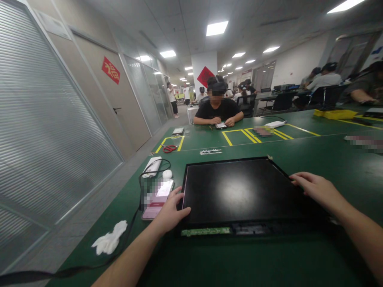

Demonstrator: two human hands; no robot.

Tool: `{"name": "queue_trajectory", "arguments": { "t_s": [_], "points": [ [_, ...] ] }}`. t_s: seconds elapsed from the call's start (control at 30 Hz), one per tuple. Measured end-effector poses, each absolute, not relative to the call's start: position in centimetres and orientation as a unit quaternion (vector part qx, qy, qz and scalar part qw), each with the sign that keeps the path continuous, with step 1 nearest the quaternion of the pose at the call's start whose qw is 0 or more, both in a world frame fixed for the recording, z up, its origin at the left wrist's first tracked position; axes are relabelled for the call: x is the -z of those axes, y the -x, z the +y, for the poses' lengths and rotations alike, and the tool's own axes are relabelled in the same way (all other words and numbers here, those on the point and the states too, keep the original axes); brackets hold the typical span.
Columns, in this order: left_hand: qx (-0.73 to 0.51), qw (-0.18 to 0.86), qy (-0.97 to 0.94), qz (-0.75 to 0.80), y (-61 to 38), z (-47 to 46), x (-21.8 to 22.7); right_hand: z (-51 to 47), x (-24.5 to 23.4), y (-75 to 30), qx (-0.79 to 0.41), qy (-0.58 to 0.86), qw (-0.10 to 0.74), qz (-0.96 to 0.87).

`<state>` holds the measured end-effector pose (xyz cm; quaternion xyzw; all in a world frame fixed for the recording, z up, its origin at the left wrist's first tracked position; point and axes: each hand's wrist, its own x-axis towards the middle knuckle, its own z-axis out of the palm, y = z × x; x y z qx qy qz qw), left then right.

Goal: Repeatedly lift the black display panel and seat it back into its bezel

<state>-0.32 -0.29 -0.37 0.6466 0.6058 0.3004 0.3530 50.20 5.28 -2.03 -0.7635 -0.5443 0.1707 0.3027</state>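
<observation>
A black flat display panel (233,191) lies screen up in front of me, with a glare spot on its glass. Along its near edge a strip of green circuit board (206,231) is exposed. My left hand (173,209) grips the panel's left edge, thumb on top and fingers at the side. At the right edge, my right hand (311,187) has its fingers closed on the frame, some of them hidden. Whether the panel is slightly raised off the green table (239,259), I cannot tell.
Left of the panel lie a phone (158,199), a white round case (167,174), a white power bank (152,166) with a black cable, and crumpled tissue (110,238). Farther back are red-handled scissors (169,148) and small white strips (210,151). A person (220,105) sits opposite, handling a small device.
</observation>
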Motion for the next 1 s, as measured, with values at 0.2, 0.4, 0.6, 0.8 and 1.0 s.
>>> {"name": "queue_trajectory", "arguments": {
  "t_s": [0.2, 0.4, 0.6, 0.8, 1.0],
  "points": [
    [-0.268, 0.315, -0.673, 0.613, 0.09, -0.44, 0.02, 5.72, 2.40, -50.67, -0.155, 0.775, 0.250, -0.560],
    [-0.268, 0.300, -0.671, 0.623, 0.07, -0.50, 0.02, 5.92, 2.60, -50.75, -0.142, 0.779, 0.235, -0.563],
    [-0.270, 0.289, -0.677, 0.621, 0.11, -0.48, 0.08, 5.96, 2.85, -50.95, -0.142, 0.772, 0.238, -0.573],
    [-0.272, 0.273, -0.684, 0.619, 0.15, -0.46, 0.28, 5.99, 2.95, -50.97, -0.142, 0.776, 0.232, -0.569],
    [-0.277, 0.266, -0.692, 0.612, 0.14, -0.41, 0.28, 5.62, 2.09, -50.23, -0.149, 0.782, 0.228, -0.561]
  ]
}}
